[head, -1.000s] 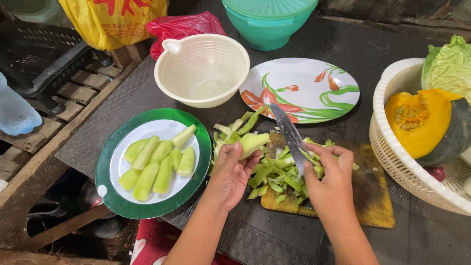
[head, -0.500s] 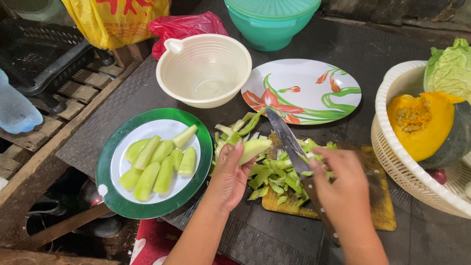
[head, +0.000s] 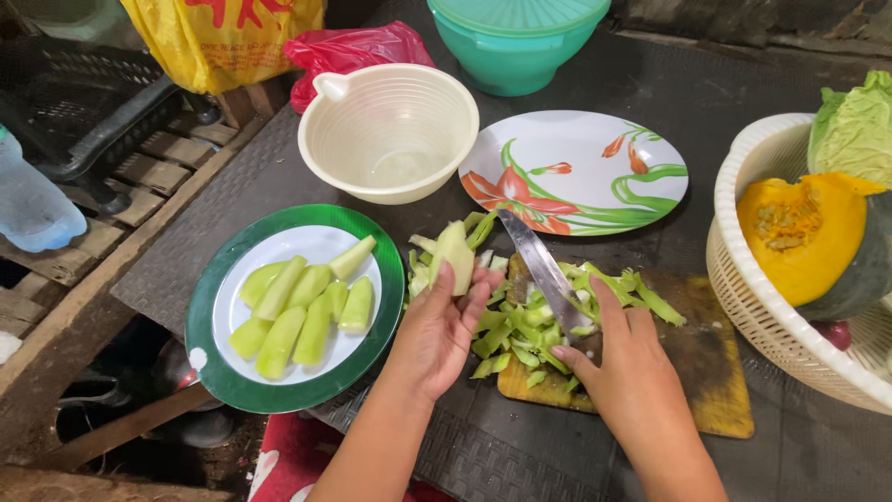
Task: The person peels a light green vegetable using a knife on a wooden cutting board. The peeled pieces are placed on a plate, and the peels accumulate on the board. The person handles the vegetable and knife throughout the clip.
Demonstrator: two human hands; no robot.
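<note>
My left hand (head: 437, 327) holds a pale green peeled vegetable wedge (head: 454, 255) upright at its fingertips, just left of the wooden cutting board (head: 706, 390). My right hand (head: 624, 364) grips a knife (head: 542, 270) by the handle, the blade lying across a heap of green peelings (head: 530, 325) on the board, tip pointing away toward the flowered plate (head: 581, 167). A green-rimmed white plate (head: 209, 325) to the left carries several peeled wedges (head: 297, 307).
A cream plastic bowl (head: 386, 130) and a teal lidded tub (head: 511, 42) stand at the back. A white basket (head: 743, 251) on the right holds a cut pumpkin (head: 799, 237) and cabbage (head: 850, 125). Yellow and red plastic bags (head: 353, 46) lie far left, by a wooden ledge.
My left hand turned the wedge from lying sideways to standing upright. My right hand shifted its grip down the knife and swept the blade lower over the peelings.
</note>
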